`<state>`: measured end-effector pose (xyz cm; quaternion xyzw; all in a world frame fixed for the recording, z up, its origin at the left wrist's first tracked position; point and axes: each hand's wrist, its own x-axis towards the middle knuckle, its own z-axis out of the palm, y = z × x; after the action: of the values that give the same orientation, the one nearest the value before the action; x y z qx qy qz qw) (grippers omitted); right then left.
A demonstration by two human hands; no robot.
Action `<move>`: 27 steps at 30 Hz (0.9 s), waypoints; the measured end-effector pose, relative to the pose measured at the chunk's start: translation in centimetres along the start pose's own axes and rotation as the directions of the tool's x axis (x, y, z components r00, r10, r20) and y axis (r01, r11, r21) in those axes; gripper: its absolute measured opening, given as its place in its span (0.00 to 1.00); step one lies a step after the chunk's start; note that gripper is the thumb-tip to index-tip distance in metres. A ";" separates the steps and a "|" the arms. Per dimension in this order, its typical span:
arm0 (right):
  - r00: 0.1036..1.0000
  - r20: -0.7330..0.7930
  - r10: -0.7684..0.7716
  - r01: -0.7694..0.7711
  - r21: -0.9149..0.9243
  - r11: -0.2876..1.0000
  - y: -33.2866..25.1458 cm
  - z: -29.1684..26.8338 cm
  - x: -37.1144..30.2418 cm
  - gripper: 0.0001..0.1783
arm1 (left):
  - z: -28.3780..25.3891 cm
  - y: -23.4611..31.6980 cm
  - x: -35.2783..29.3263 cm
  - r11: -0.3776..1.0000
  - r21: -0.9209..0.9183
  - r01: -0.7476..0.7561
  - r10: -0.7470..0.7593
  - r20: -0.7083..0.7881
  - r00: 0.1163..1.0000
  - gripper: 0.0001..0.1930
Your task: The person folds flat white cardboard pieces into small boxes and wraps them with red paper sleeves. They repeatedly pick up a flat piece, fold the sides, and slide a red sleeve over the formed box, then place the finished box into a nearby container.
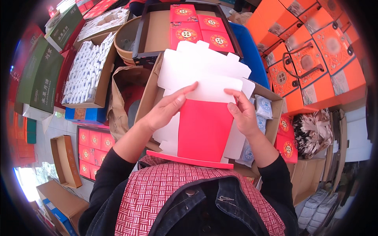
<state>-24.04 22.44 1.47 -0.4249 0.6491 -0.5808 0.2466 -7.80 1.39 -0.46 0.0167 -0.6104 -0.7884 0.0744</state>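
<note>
A partly folded carton point(204, 129), red outside and white inside, stands in front of my body. My left hand point(167, 110) is at its upper left edge, with fingers nearly straight along the white flap and the thumb near the fold. On the other side, my right hand point(244, 112) pinches the upper right edge between thumb and bent index finger. A white flap point(214, 87) rises between the two hands. Behind it lie unfolded white card blanks point(197, 63), on a cardboard box. Round white packets point(264, 107) with blue print show inside that box on the right.
Finished red boxes point(185, 33) sit in a dark-edged tray point(153, 33) ahead. At left, a carton holds rows of white packets point(88, 69). Orange gift boxes point(311, 63) are stacked at right, beside a blue bin point(252, 51). A brown paper bag point(120, 102) stands left of my work.
</note>
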 end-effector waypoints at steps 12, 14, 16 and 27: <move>0.970 -0.240 0.037 -0.015 0.094 0.995 0.3 1.6 -1.8 0.20 | 0.3 1.3 0.9 0.949 0.313 -0.032 0.042 -0.027 0.999 0.20; 0.976 -0.206 0.077 -0.059 0.090 0.994 0.2 1.5 -2.2 0.19 | 0.1 1.3 0.6 0.968 0.247 -0.044 0.039 0.024 0.999 0.18; 0.990 -0.134 -0.032 0.030 -0.013 0.999 0.2 0.2 -2.7 0.18 | -0.2 2.6 0.4 0.940 0.320 -0.115 0.074 0.136 0.988 0.17; 0.944 -0.224 -0.242 0.253 0.021 0.967 -0.1 0.4 -1.5 0.08 | 0.4 -0.4 1.9 0.999 0.031 0.020 -0.018 -0.063 0.998 0.11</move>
<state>-22.89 23.43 1.26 -0.4299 0.5994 -0.6664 0.1087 -9.77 1.60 -0.57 0.0481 -0.6200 -0.7784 0.0857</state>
